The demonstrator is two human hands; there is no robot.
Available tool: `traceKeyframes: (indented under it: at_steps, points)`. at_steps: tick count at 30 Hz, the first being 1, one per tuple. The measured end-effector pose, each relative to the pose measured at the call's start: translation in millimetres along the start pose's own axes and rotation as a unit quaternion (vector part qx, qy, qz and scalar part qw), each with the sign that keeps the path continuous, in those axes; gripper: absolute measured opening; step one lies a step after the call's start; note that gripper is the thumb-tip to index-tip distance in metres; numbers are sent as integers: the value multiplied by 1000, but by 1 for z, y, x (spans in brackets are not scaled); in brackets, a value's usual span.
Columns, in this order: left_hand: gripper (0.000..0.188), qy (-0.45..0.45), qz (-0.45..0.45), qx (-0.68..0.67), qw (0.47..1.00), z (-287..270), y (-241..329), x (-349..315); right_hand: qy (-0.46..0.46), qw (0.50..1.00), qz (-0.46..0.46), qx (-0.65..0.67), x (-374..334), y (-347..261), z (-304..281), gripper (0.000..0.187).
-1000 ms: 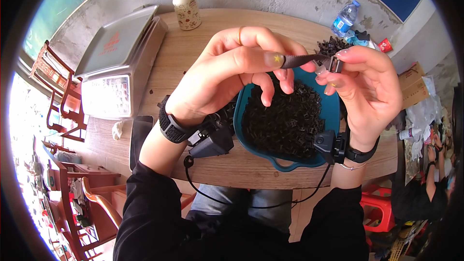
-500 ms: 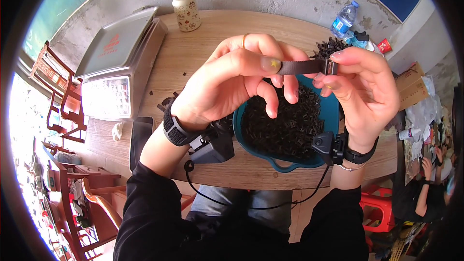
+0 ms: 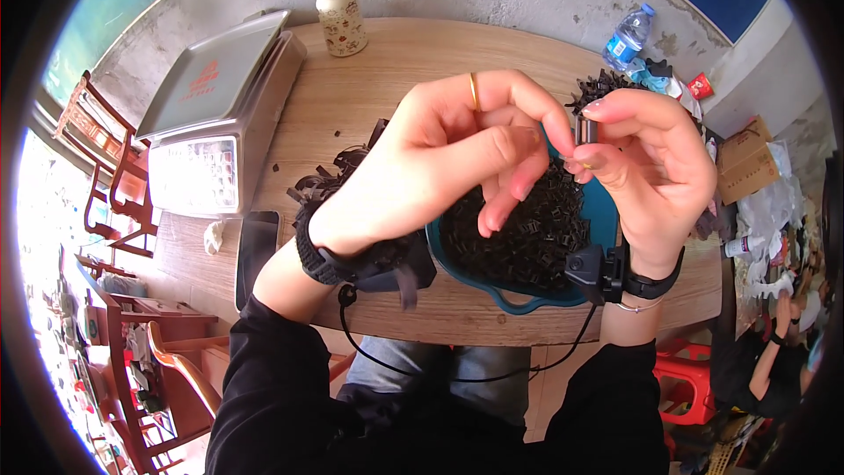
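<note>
A small dark buckle [image 3: 585, 130] is pinched between the thumb and index finger of my right hand [image 3: 655, 163]. My left hand [image 3: 466, 145] is beside it, turned with its back toward me and fingers curled in. Whatever its fingertips grip is hidden. A dark strap end [image 3: 407, 286] hangs below my left wrist; its other end is out of sight. Under both hands stands a teal basin [image 3: 519, 301] heaped with small black buckles [image 3: 549, 233]. Dark straps [image 3: 330, 180] lie in a pile behind my left forearm.
Another dark pile [image 3: 602, 88] lies at the back right, near a plastic water bottle [image 3: 629, 35]. A red-capped bottle [image 3: 340, 18] and a scale [image 3: 207, 97] stand at the back left. A black phone-like slab [image 3: 258, 259] lies left. A cable joins my wrist devices.
My left hand has rolled over and moved right, closer to the buckle. The strap stretched between my hands no longer shows there. My right hand has shifted slightly left, still pinching the buckle.
</note>
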State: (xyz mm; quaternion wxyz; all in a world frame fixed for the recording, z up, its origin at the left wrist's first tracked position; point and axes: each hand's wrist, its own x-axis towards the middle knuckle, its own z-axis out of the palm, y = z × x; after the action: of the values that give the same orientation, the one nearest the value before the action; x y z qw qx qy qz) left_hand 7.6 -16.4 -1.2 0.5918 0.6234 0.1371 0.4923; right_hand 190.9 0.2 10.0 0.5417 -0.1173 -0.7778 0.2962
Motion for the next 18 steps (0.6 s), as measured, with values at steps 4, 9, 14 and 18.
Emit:
traceKeyframes:
  at_steps: [4, 9, 14, 18]
  points:
    - [21, 84, -40, 25, 995, 11, 5, -6, 21, 999, 19, -42, -3, 4, 5, 24]
    - [27, 103, 34, 139, 984, -3, 9, 17, 27, 998, 28, -57, -3, 9, -21, 23]
    - [34, 106, 121, 263, 951, -9, 7, -4, 59, 991, 50, -110, -19, 49, -40, 22]
    - [35, 110, 125, 341, 925, 8, 2, -33, 41, 991, 95, -81, -68, 131, -169, 22]
